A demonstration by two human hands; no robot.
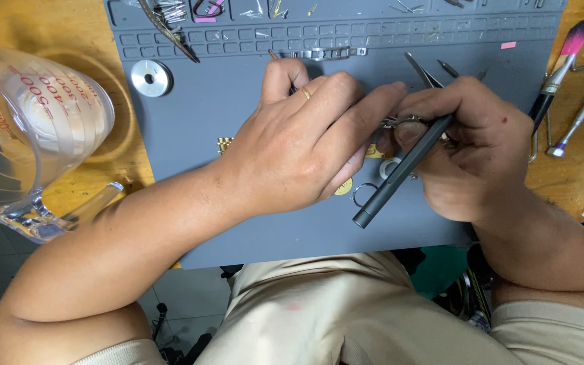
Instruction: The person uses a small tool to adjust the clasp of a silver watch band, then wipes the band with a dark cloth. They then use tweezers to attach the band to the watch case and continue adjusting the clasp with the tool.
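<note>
A dark grey pen-shaped tool [400,172], slim, matte and metal-looking, lies slanted across the middle of the grey rubbery mat [238,122], its blunt end pointing toward the near edge. The right hand [471,145] has its fingers curled shut around the tool's upper part, thumb pressed along the shaft. At the tool's tip, between the two hands, sits a small shiny metal piece [400,122], mostly hidden by fingers. The left hand [305,138], with a thin gold ring on one finger, lies over the mat's centre with fingers bent down and closed toward that same piece; exactly what they pinch cannot be told. Just below the left palm lie a small steel ring [361,195] and a brass-coloured disc, touching the mat. A metal watch band [322,53] lies at the mat's ribbed far edge. A clear plastic measuring jug [32,128] stands on the wooden worktop [136,159] beyond the mat's left edge.
</note>
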